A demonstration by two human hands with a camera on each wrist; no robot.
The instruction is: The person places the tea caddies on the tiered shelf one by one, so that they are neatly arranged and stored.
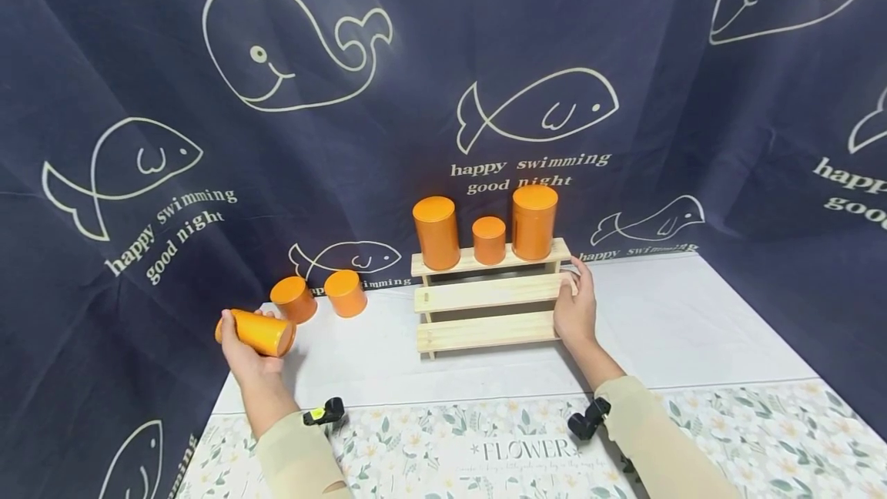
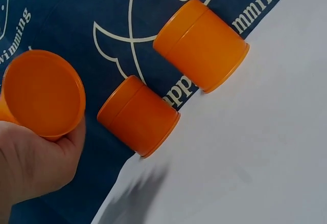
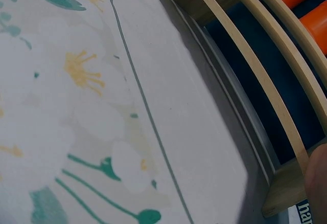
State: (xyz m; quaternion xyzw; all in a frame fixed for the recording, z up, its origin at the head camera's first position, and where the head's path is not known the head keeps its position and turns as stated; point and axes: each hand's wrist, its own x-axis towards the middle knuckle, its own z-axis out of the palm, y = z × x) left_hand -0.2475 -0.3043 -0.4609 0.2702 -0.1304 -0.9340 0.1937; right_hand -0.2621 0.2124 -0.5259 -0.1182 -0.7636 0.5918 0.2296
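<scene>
A tall orange canister (image 1: 258, 332) lies tilted sideways in my left hand (image 1: 253, 366), its fingers and thumb wrapped round it. In the left wrist view the round end of this canister (image 2: 45, 93) faces the camera. My right hand (image 1: 577, 305) grips the right end of a three-step wooden rack (image 1: 492, 295). On the rack's top step stand a tall orange canister (image 1: 436, 234), a small one (image 1: 489, 241) and another tall one (image 1: 534, 223). The two lower steps hold nothing.
Two short orange canisters, one (image 1: 294, 299) nearer the left hand and one (image 1: 346, 293) to its right, stand upright at the table's back edge. A flower-print cloth (image 1: 416, 445) covers the front. A dark blue curtain (image 1: 430, 45) hangs behind.
</scene>
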